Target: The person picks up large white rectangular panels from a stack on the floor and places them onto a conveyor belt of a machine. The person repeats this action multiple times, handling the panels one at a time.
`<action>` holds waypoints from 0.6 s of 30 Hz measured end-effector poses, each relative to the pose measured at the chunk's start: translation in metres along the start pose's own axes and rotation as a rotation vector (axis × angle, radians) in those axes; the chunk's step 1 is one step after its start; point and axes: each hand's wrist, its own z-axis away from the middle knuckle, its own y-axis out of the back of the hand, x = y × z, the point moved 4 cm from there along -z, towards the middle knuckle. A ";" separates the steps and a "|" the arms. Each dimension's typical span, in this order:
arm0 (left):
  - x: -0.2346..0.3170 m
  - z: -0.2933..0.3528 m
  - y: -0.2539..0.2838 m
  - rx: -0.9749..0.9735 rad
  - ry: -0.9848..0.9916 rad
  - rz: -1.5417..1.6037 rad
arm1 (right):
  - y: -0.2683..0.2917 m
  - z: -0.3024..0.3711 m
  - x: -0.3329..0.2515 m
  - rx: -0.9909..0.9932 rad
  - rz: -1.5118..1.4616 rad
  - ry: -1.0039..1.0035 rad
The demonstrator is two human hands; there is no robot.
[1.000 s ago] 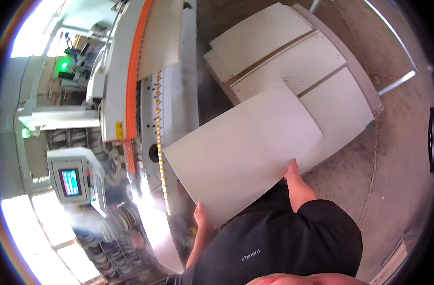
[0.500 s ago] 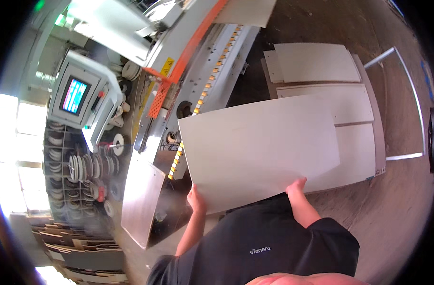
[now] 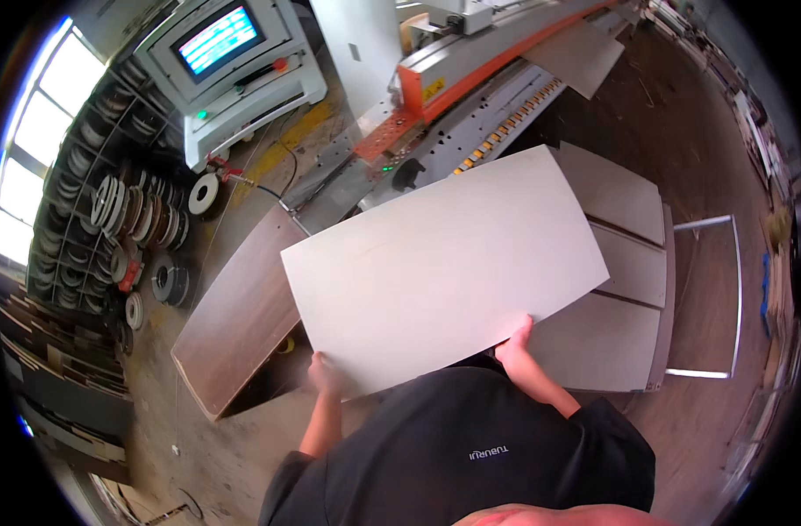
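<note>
A large white rectangular panel (image 3: 444,267) is held up in front of my body, slightly tilted, its far right corner raised toward the machine. My left hand (image 3: 324,375) grips its near left corner, thumb on the top face and fingers hidden underneath. On the near edge farther right, my right hand (image 3: 516,344) is closed round the board, thumb on top. Beyond the panel stands a long machine with an orange-edged beam (image 3: 470,83) and a row of yellow rollers (image 3: 510,123). The panel covers part of the machine bed and of the stacked boards to the right.
Stacked white boards (image 3: 598,342) lie on the right beside a metal frame (image 3: 735,298). A brown wood-grain panel (image 3: 242,302) is at the left. Behind it are a control console (image 3: 234,83) with a lit screen and racks of edging rolls (image 3: 124,210).
My view has turned leftward, toward the console and rolls. The white panel has swung with my hands, its far right corner now away from the stack. Both hands keep their hold.
</note>
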 end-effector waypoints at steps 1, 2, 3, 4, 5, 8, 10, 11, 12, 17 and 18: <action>-0.023 -0.005 0.015 0.042 -0.020 -0.001 | -0.006 -0.001 0.015 -0.016 0.041 -0.036; -0.030 -0.001 0.033 0.056 0.029 -0.020 | -0.018 0.004 0.029 -0.031 0.077 -0.071; -0.048 -0.004 0.047 0.071 -0.020 0.053 | -0.026 0.010 0.040 0.003 0.122 -0.068; -0.004 0.009 0.058 -0.026 0.326 0.367 | -0.031 0.016 0.046 0.044 0.189 -0.056; -0.015 0.015 0.078 -0.101 0.234 0.423 | -0.045 0.028 0.057 0.058 0.279 -0.087; -0.048 0.032 0.125 -0.285 0.251 0.300 | -0.060 0.035 0.077 -0.022 0.546 -0.165; -0.081 0.042 0.146 -0.374 0.314 0.166 | -0.068 0.026 0.090 -0.139 0.780 -0.217; -0.114 0.043 0.156 -0.406 0.323 0.116 | -0.082 0.032 0.095 -0.191 0.843 -0.204; -0.138 0.042 0.159 -0.442 0.325 0.065 | -0.090 0.029 0.099 -0.221 0.905 -0.186; -0.117 0.058 0.151 -0.123 0.369 0.314 | -0.117 0.011 0.119 -0.362 1.125 -0.102; -0.106 0.056 0.149 -0.086 0.376 0.373 | -0.122 0.008 0.122 -0.389 1.153 -0.077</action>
